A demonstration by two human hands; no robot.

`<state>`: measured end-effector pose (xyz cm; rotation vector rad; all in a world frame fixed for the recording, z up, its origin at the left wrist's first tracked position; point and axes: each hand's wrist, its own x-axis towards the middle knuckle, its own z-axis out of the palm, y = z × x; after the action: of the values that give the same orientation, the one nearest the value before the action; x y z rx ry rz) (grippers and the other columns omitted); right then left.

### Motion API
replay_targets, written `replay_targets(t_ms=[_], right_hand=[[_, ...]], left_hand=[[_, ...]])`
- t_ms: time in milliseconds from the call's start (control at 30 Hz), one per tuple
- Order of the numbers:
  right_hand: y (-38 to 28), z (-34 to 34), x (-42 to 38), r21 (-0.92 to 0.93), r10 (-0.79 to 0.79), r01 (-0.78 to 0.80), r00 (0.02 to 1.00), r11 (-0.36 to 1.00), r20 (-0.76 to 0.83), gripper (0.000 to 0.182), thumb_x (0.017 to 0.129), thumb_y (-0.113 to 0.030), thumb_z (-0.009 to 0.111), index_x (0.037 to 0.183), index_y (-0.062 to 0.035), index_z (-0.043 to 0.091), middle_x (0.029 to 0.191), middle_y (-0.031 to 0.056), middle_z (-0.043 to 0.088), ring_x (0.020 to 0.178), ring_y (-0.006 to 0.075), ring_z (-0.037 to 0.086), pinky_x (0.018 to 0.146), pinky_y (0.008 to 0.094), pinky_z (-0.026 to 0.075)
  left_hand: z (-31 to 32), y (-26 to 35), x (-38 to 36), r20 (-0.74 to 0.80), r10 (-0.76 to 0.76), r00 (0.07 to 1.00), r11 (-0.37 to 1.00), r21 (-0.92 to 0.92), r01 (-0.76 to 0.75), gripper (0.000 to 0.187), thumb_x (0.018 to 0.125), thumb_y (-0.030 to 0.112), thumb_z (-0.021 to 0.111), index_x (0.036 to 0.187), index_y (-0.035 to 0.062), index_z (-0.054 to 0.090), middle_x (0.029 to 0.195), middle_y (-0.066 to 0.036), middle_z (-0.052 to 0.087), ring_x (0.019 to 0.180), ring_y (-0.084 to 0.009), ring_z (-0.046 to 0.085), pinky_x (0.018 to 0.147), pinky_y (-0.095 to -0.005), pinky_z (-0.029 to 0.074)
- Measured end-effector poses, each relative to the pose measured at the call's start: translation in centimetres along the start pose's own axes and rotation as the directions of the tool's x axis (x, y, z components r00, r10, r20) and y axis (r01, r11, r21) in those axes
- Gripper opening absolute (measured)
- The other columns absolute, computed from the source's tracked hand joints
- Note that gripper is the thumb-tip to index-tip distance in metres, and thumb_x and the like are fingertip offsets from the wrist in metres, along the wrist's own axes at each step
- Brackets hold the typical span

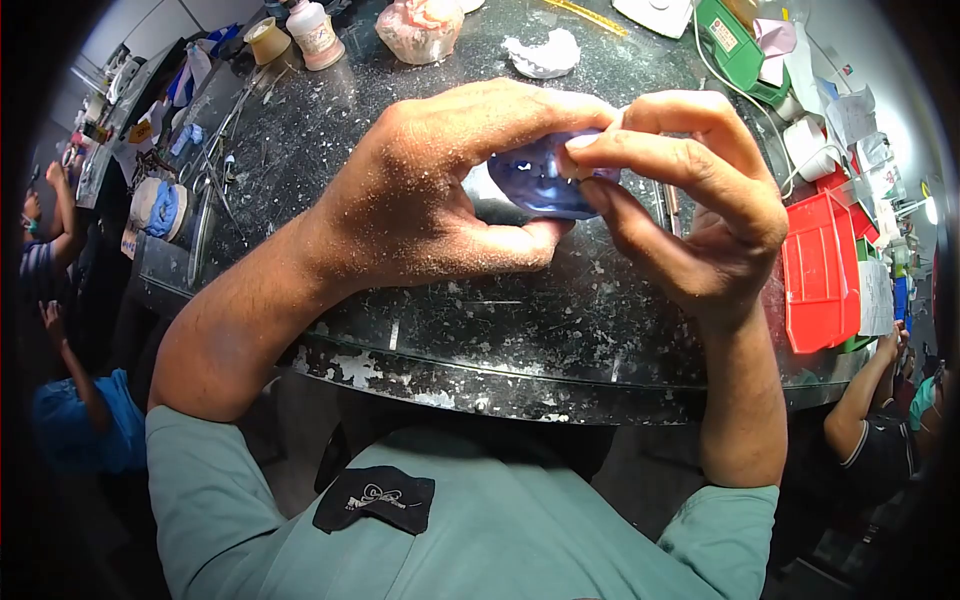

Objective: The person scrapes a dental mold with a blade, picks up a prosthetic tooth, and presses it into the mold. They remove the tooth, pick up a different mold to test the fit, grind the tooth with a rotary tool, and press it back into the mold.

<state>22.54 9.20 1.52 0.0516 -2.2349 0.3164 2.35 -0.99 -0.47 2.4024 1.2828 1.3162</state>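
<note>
A shiny, translucent blue dental piece (pixel 545 185) with pale tooth-like bits on its near side is held above the bench. My left hand (pixel 430 185) wraps around it from the left, fingers over its top and thumb beneath. From the right, my right hand (pixel 700 190) closes its thumb and fingertips on the piece's right part, by the pale bits. The fingers partly hide that end. Fine pale dust covers the back of my left hand. Beyond my hands, a white horseshoe-shaped dental cast (pixel 543 54) lies on the bench.
The dark, plaster-flecked bench (pixel 450 345) carries a pink lumpy mould (pixel 420 32), a pinkish bottle (pixel 315 38) and a beige cup (pixel 266 42). Metal tools lie left, near a round blue-and-cream block (pixel 160 210). A red tray (pixel 822 270) and green box (pixel 740 55) stand right. Other people sit both sides.
</note>
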Motion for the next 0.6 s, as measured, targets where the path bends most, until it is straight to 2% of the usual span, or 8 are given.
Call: replay_targets(t_ms=[300, 400, 500, 600], right_hand=[[-0.19, 0.22, 0.17, -0.026, -0.049, 0.049, 0.998, 0.998, -0.027, 0.036, 0.062, 0.008, 0.076, 0.097, -0.0033, 0.074, 0.091, 0.0101, 0.068, 0.084, 0.0194, 0.064, 0.072, 0.0316, 0.052], [-0.19, 0.16, 0.31, 0.007, -0.02, 0.021, 0.999, 1.0, -0.027, 0.03, 0.061, 0.01, 0.074, 0.089, -0.0001, 0.072, 0.089, 0.0094, 0.069, 0.086, 0.021, 0.064, 0.074, 0.0325, 0.052], [0.03, -0.04, 0.29, -0.001, -0.066, 0.066, 0.998, 0.998, 0.016, 0.032, 0.061, 0.011, 0.074, 0.09, 0.0, 0.072, 0.091, 0.011, 0.069, 0.085, 0.0209, 0.064, 0.074, 0.0325, 0.051], [0.0, -0.17, 0.22, 0.017, -0.034, 0.033, 0.999, 0.999, 0.012, 0.031, 0.061, 0.011, 0.073, 0.09, 0.0001, 0.072, 0.093, 0.013, 0.069, 0.085, 0.0212, 0.064, 0.073, 0.0322, 0.051]], left_hand=[[0.0, -0.08, 0.0, 0.008, 0.028, 1.0, 1.0, 0.007, -0.028, 0.061, 0.066, 0.004, 0.076, 0.125, 0.0016, 0.06, 0.117, -0.013, 0.067, 0.109, -0.023, 0.066, 0.097, -0.034, 0.051], [-0.05, -0.07, 0.0, 0.028, 0.007, 1.0, 1.0, -0.009, -0.006, 0.062, 0.066, 0.007, 0.077, 0.126, 0.0021, 0.06, 0.117, -0.013, 0.067, 0.108, -0.0225, 0.066, 0.097, -0.0339, 0.051], [-0.07, 0.12, -0.02, 0.045, -0.029, 0.999, 0.999, -0.013, 0.03, 0.063, 0.066, 0.008, 0.078, 0.126, 0.0025, 0.06, 0.116, -0.013, 0.067, 0.108, -0.0226, 0.066, 0.096, -0.0337, 0.051], [-0.05, 0.21, -0.09, 0.04, -0.059, 0.997, 0.998, -0.009, 0.059, 0.063, 0.066, 0.009, 0.078, 0.126, 0.0033, 0.061, 0.116, -0.013, 0.067, 0.108, -0.022, 0.066, 0.097, -0.0334, 0.051]])
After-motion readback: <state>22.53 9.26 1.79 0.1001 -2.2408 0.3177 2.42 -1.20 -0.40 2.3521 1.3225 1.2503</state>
